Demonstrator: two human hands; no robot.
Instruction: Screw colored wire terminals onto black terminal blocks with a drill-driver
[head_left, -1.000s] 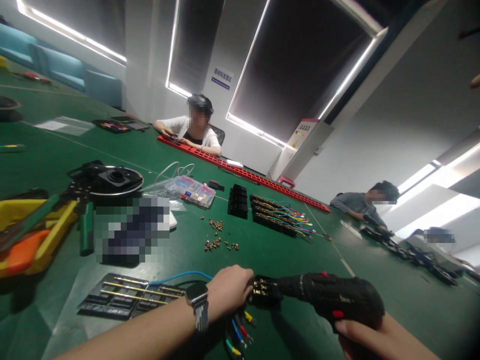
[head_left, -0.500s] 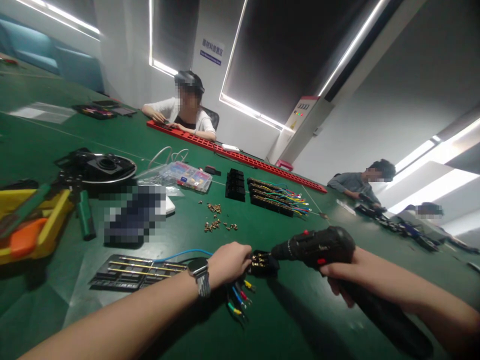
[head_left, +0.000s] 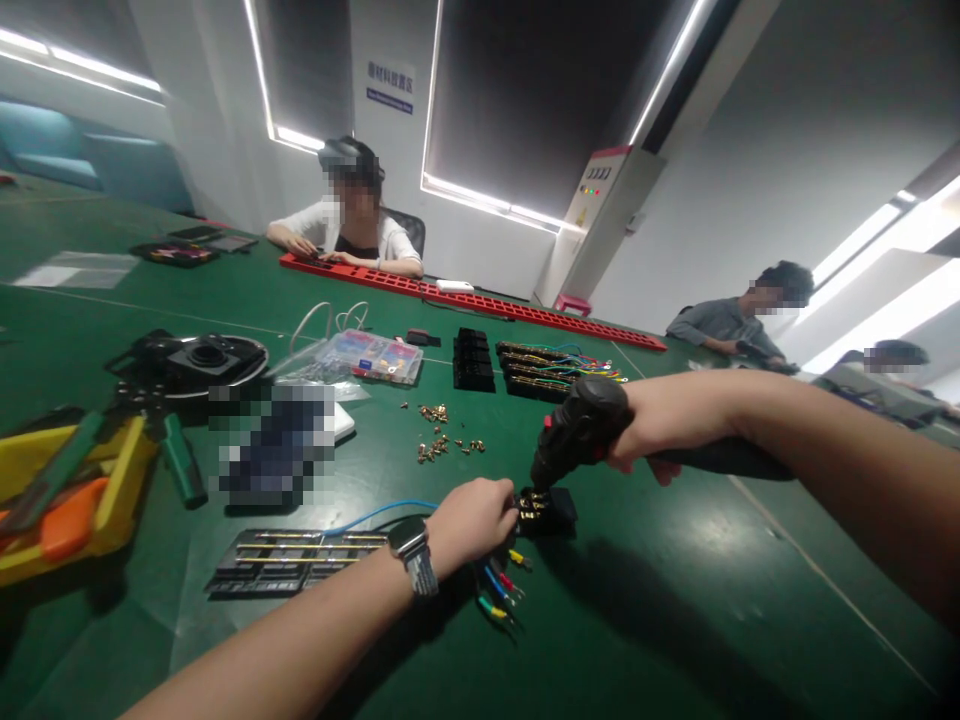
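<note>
My left hand [head_left: 480, 515], with a watch on the wrist, has its fingers closed at a black terminal block [head_left: 559, 512] with brass contacts. Whether a wire end is also pinched there is hidden. My right hand [head_left: 637, 435] grips a black cordless drill [head_left: 581, 425], its nose pointing down at the brass contacts. To the left, a long black strip with brass bars [head_left: 300, 560] runs under my left hand. A blue wire [head_left: 375, 515] curves behind that hand. Below it, several wires with coloured terminals [head_left: 502, 590] stick out.
Loose brass screws [head_left: 442, 445] lie beyond my left hand. Wired black strips [head_left: 540, 370], black blocks [head_left: 472, 360] and a clear parts box [head_left: 375, 357] stand farther back. A yellow bin [head_left: 112, 510] with tools is at left. Other people sit across the green table [head_left: 660, 640].
My right hand has risen and swung the drill from nearly level to steeply downward, its nose now over the brass contacts. My left hand stays at the terminal block. The view has shifted slightly.
</note>
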